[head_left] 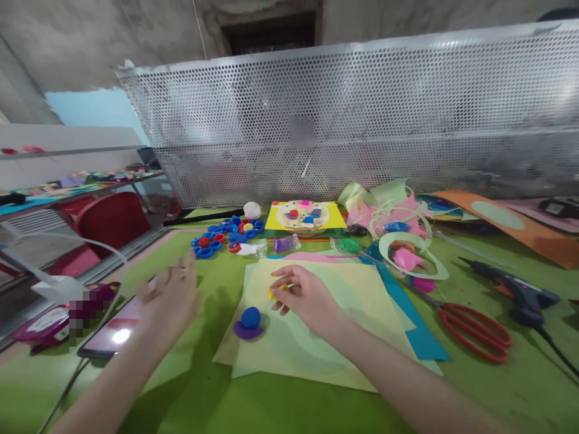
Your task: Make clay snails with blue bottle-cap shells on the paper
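Note:
My right hand (304, 297) rests on a pale yellow paper sheet (344, 337) and pinches a small yellow lump of clay (273, 292) between its fingertips. Just left of it, a blue clay ball (250, 317) sits on a flat purple clay disc (248, 331) at the sheet's edge. My left hand (166, 300) hovers with fingers stretched out and apart, blurred by motion, above a phone (118, 331) with a lit screen. It holds nothing.
Red-handled scissors (474, 328) and a black glue gun (515, 289) lie to the right. Blue and red rings (226, 235), a white ball (252, 210), a decorated yellow plate (304, 217) and cut paper scraps (398, 229) crowd the back, before a perforated metal screen (362, 120). A red chair (113, 220) stands left.

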`<act>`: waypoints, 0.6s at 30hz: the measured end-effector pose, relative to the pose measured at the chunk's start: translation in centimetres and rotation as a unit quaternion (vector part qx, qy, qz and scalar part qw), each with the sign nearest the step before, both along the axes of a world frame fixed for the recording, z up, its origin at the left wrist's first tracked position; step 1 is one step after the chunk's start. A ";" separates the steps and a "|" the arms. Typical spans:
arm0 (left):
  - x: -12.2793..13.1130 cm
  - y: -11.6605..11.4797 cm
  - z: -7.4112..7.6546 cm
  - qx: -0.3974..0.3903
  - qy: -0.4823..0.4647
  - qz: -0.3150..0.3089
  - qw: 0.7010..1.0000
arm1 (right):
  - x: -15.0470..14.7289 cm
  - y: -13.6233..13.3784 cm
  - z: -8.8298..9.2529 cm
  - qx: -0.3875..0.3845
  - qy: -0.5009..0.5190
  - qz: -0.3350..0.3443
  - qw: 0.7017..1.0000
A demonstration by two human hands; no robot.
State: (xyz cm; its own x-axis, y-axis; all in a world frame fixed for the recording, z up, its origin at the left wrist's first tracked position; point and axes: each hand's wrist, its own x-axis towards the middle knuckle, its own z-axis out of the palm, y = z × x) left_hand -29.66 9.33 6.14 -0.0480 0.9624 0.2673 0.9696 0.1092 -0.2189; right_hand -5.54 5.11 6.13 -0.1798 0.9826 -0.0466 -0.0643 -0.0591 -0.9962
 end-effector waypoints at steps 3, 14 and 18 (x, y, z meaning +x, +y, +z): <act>2.2 3.2 0.4 0.011 0.026 -0.006 1.000 | -0.1 0.0 -0.4 -0.003 0.002 0.009 1.000; 2.2 7.2 -0.4 0.022 -0.078 -0.005 0.997 | 0.2 -0.3 0.0 0.024 -0.023 0.034 0.999; 3.0 6.1 0.9 0.052 -0.174 -0.051 0.982 | 0.5 -0.3 0.3 0.029 -0.035 0.020 0.999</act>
